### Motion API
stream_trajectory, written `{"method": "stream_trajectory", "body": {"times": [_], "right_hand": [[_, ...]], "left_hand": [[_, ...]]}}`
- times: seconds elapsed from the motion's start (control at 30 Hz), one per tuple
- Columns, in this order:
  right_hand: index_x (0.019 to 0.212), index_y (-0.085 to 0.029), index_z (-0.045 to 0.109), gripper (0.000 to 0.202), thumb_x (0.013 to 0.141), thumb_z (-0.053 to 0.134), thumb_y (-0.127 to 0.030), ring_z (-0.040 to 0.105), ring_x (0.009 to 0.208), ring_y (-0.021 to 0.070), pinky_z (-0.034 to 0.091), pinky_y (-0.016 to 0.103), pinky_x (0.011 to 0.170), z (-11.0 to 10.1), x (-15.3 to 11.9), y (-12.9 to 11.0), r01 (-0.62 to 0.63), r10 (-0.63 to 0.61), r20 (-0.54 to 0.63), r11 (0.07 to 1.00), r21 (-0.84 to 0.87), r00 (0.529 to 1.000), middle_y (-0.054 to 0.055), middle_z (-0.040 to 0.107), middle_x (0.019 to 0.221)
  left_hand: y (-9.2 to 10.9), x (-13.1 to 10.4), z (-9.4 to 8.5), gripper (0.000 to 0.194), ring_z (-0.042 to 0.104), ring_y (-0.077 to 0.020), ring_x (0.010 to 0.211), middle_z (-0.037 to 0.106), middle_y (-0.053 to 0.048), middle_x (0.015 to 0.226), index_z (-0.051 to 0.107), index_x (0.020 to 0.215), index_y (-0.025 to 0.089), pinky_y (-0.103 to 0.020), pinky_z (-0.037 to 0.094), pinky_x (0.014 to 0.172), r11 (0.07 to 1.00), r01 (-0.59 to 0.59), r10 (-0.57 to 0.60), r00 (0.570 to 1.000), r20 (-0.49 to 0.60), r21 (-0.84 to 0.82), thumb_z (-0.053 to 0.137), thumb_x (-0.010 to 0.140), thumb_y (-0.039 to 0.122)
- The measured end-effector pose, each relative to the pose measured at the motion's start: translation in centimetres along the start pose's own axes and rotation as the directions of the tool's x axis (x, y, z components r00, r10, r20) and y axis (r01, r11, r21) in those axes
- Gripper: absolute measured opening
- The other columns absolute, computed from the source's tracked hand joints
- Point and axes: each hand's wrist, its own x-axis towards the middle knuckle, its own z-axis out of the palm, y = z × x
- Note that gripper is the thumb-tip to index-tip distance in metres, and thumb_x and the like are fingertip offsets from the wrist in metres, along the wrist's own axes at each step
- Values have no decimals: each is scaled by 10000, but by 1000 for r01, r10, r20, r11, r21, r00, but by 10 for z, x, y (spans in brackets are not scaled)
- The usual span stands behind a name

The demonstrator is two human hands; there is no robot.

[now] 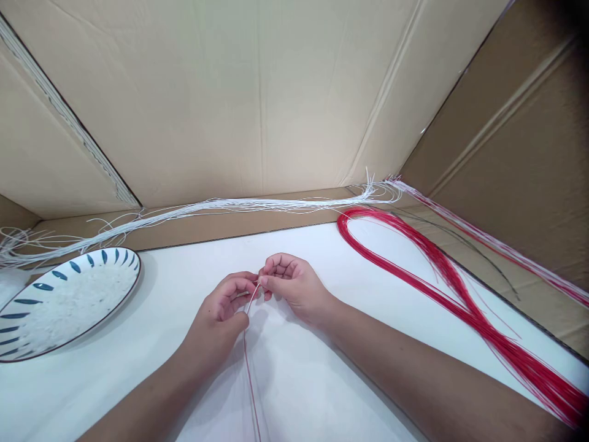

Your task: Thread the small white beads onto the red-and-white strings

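My left hand (227,304) and my right hand (291,285) meet above the middle of the white table. A thin red-and-white cord (249,368) runs up from the bottom edge of the view, past my left thumb, to the fingertips. With thumb and fingers closed, my right hand pinches its upper end. The fingers of my left hand curl round the cord just below that. Whether something small sits between the touching fingertips is hidden.
On the left lies an oval plate (78,301) with blue leaf marks, holding small white bits. A looped bundle of red cords (409,282) stretches along the right. White cords (221,205) lie along the back, before a cardboard wall (257,98).
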Motion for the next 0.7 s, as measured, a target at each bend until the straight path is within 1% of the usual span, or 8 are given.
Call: {"method": "stream_trajectory", "body": {"times": [0.07,0.1,0.17,0.27,0.37,0.43,0.57,0.7], "right_hand": [[736,-167,640,346,584,939,-252,637,575,108,508,235,574,1,-1,1,9,-9,3,1000,-7,1000,-12,695,689],[737,-170,635,341,598,933,-260,636,575,108,510,238,577,2,-1,1,13,-13,10,1000,-10,1000,-11,696,686],[749,-174,626,328,631,914,-276,631,571,109,518,249,593,2,-2,2,12,-11,34,1000,-28,999,-11,695,683],[804,-180,624,319,654,878,-302,623,579,115,516,264,606,-3,3,-2,35,-31,34,992,-125,999,-14,686,691],[843,-191,604,279,732,768,-387,542,545,95,447,248,552,-21,12,-12,122,-160,-82,930,-346,984,-28,636,694],[821,-190,601,222,785,689,-391,470,532,82,383,236,523,-36,18,-20,120,-190,-113,884,-452,975,-37,589,683],[733,-161,692,76,754,675,-232,521,634,116,401,253,598,-59,21,-33,65,-65,24,755,-653,998,-2,630,696],[755,-167,741,88,709,670,-146,583,728,153,437,274,663,-66,17,-41,97,82,188,624,-776,979,22,695,799]], "left_hand": [[2,0,0,60,656,-244,1115,651,-70,1234,672,824,223,-373,538,980,999,14,-13,1000,-20,38,647,786,184],[3,0,0,54,658,-245,1094,650,-78,1234,673,810,222,-375,548,958,998,25,-23,999,-31,55,672,833,271],[4,0,1,205,654,-249,1086,643,-91,1253,671,784,217,-379,550,947,997,28,-25,998,-49,74,692,865,404],[1,0,1,264,641,-258,1110,636,-95,1273,649,743,209,-382,529,953,995,29,-22,997,-69,98,702,860,439],[-2,0,0,263,609,-272,1168,635,-86,1279,637,731,216,-366,507,921,991,63,-52,994,-96,115,709,856,436],[-3,0,0,257,589,-281,1206,630,-88,1285,636,728,219,-364,502,915,991,77,-65,993,-103,112,709,852,432],[-1,0,0,257,590,-283,1211,632,-94,1261,628,715,212,-380,487,966,993,63,-54,994,-94,100,702,846,421],[-2,0,-1,256,590,-281,1211,622,-92,1259,616,719,206,-376,474,959,995,56,-48,995,-89,89,689,850,414]]}}
